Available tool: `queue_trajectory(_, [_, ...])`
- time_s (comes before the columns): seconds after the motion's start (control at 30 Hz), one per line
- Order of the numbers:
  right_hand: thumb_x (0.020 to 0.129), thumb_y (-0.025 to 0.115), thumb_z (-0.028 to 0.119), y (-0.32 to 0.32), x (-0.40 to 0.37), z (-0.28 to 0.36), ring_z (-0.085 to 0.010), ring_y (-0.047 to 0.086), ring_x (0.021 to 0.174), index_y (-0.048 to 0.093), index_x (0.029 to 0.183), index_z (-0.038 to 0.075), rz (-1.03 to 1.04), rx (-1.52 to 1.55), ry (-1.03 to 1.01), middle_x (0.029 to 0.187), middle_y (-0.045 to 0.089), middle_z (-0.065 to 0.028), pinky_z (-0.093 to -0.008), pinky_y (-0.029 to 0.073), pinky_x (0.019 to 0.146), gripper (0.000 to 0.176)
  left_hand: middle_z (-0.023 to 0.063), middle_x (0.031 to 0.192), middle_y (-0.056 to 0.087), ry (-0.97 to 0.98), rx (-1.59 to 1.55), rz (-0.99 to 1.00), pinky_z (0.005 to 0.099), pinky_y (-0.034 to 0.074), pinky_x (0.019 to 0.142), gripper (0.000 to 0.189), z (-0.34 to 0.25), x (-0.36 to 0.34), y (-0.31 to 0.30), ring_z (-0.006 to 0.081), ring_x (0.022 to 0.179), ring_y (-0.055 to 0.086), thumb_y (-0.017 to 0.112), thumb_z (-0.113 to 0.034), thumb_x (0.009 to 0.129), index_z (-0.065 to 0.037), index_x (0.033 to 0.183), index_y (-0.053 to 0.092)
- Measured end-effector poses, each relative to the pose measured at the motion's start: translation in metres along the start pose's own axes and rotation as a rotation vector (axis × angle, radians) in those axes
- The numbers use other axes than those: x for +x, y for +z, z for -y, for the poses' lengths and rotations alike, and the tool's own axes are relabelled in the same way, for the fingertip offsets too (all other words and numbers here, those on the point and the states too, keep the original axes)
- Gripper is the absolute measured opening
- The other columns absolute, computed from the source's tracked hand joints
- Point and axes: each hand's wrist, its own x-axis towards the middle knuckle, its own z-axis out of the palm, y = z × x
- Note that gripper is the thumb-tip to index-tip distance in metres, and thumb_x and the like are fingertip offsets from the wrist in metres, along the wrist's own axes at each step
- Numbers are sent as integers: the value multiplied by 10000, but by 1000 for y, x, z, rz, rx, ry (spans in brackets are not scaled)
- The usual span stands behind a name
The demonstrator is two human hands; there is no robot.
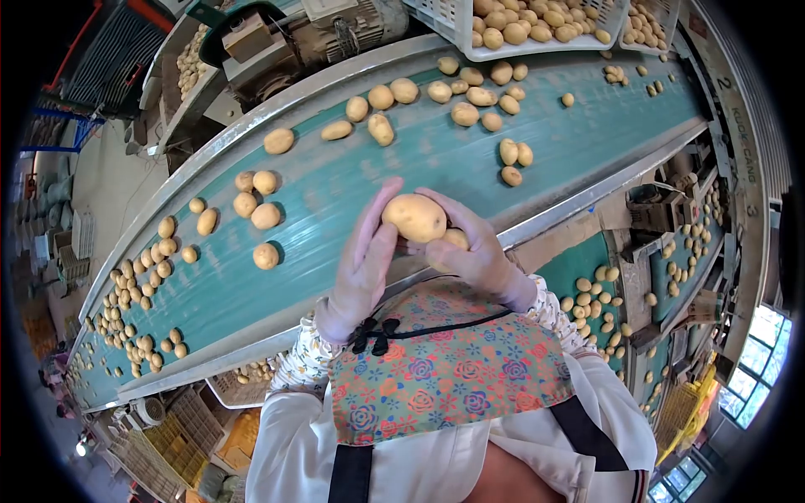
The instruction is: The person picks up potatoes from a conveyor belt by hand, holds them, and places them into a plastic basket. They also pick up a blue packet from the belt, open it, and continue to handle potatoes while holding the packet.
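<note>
Gloved in thin, translucent material, my left hand (371,247) and my right hand (476,251) meet over the near edge of a green conveyor belt (352,197). Between them is a large yellow potato (414,218), gripped from both sides. A second potato (454,240) sits partly hidden under the fingers of my right hand. Loose potatoes lie on the belt beyond my hands, among them a small group (512,161) to the right and another group (256,201) to the left.
White crates of potatoes (537,23) stand at the belt's far side. A motor (344,29) is mounted behind the belt's metal rail (251,109). Many potatoes crowd the belt's left end. Lower right, another green belt (579,268) carries potatoes.
</note>
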Motion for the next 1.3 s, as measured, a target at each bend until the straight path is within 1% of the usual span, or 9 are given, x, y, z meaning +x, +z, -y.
queue_trajectory(0.07, [904,649,150,3,-4,13,-185,660,997,368,1479,-13,23,363,189,1259,591,-144,-335,543,861,661,122,1440,468,-7,30,65,309,500,936,586,1,-6,-7,176,1129,587,550,-239,1016,14,1498,331])
queue_trajectory(0.27, [967,567,256,6,-10,0,-168,650,898,329,1491,-10,65,641,191,1225,587,-129,-303,541,793,635,129,1282,632,274,378,4,325,548,828,586,14,-10,-13,196,990,679,723,-55,860,2,1394,489])
queue_trajectory(0.33, [972,558,297,2,-13,-1,-170,645,876,336,1487,-8,122,316,61,1211,586,-129,-300,539,778,638,138,1235,657,423,504,35,326,550,833,541,12,-7,-11,207,986,686,724,-30,844,2,1348,528])
queue_trajectory(0.4, [973,556,335,2,-17,-8,-178,646,867,327,1491,-2,166,386,107,1203,582,-129,-299,538,769,659,144,1201,673,492,622,61,329,549,849,510,12,-9,-11,220,983,692,720,-8,832,1,1315,554])
queue_trajectory(0.47, [970,561,370,4,-19,-20,-193,650,870,301,1502,6,198,849,319,1200,575,-130,-300,538,766,695,148,1181,682,489,736,85,333,546,875,493,14,-14,-13,235,980,697,710,12,824,1,1296,567])
queue_trajectory(0.67, [830,715,250,3,-26,-13,-231,655,957,173,1555,48,137,719,216,1202,563,-129,-333,545,808,927,153,1315,589,301,253,-21,362,466,1012,552,34,-23,-8,220,1141,616,693,-54,856,42,1363,494])
queue_trajectory(0.77, [762,757,183,4,-28,-11,-226,626,1066,169,1565,57,150,700,217,1261,548,-131,-336,519,906,1004,167,1351,570,325,345,-13,407,474,1010,632,37,-24,-12,281,1206,581,747,-73,777,-8,1360,512])
queue_trajectory(1.07, [767,785,140,2,-31,-19,-172,527,1236,257,1536,5,146,503,197,1384,485,-94,-325,428,1055,942,183,1359,559,576,823,120,434,443,1033,649,35,-22,-15,353,1232,554,838,-149,682,-42,1277,603])
queue_trajectory(1.3, [767,743,-11,5,-31,-23,-203,505,1298,375,1476,-9,151,149,-46,1417,496,-125,-332,413,1087,799,169,1394,537,564,529,102,425,441,1048,613,60,-22,-24,325,1291,515,795,-92,730,-53,1306,588])
